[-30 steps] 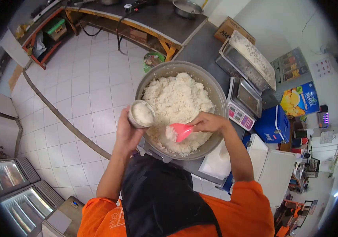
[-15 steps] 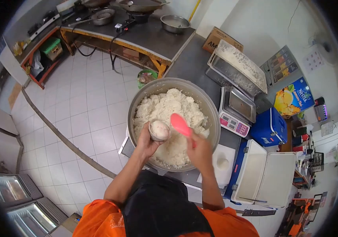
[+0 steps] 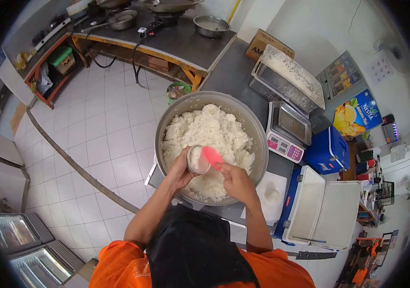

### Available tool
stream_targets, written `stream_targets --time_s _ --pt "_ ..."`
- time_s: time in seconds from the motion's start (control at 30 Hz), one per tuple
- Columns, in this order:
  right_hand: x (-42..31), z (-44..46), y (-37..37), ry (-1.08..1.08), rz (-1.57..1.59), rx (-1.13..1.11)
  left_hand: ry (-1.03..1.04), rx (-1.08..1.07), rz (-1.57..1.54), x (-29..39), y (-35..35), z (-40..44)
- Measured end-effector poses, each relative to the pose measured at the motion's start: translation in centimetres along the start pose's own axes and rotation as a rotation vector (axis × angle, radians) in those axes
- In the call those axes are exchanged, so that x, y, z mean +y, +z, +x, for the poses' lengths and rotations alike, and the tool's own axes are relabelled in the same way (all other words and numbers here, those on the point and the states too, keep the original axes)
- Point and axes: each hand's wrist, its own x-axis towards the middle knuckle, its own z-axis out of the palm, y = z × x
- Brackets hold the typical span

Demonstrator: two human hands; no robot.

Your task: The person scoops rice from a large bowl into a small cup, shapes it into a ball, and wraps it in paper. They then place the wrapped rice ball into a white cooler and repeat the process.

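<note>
Nearest is the black apron (image 3: 193,245), with the 2 hands beyond it, over the near half of the big metal pot (image 3: 258,139). The left hand (image 3: 180,170) has its fingers wrapped around a small cup (image 3: 197,163) with rice in it. The right hand (image 3: 237,182) has its fingers clenched on the handle of a pink paddle (image 3: 211,156).

What has just changed is the paddle: 0.5 s ago its blade was raised to the right of the cup; now it is at the cup's mouth. The 2 hands therefore appear to be working on the same portion. Whether the blade presses on the rice, I cannot tell.

The remaining rice (image 3: 210,127) is heaped inside the pot. To the right are a scale (image 3: 281,148) and an open cooler (image 3: 305,204); farther off, a metal bowl (image 3: 211,27) sits on the far surface (image 3: 186,50).
</note>
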Motion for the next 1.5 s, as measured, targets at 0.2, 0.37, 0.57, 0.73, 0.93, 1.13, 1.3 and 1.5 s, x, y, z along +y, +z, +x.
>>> stream_targets --time_s 0.2,0.37,0.57,0.73,0.93,1.13,1.3,1.5 --pt "0.4 2.3 2.7 -0.115 -0.157 -0.138 0.031 0.001 0.027 0.4 -1.9 -0.1" --pt "0.2 1.7 -0.1 -0.05 -0.045 -0.034 0.145 0.049 -0.172 3.9 -2.9 -4.1" --pt "-1.6 -1.7 3.7 -0.124 0.051 -0.008 0.131 0.089 -0.276 3.4 2.1 -9.7" --pt "-1.3 -8.2 2.6 -0.061 0.43 0.25 -0.154 -0.079 -0.162 -4.2 6.1 -9.9" --pt "7.9 -17.8 0.2 0.073 0.071 0.62 -0.68 -0.253 -0.031 -12.5 3.3 -11.1" --pt "25.1 -14.1 5.7 0.107 0.261 0.476 -0.589 -0.376 0.316 -19.7 4.6 -10.5" --pt "25.7 -9.2 6.5 -0.062 -0.121 0.47 -0.444 -0.311 0.403 -24.6 7.9 -7.9" --pt "30.7 -14.3 -0.9 -0.115 0.046 0.385 -0.031 -0.115 0.988 -32.1 7.1 -2.6"
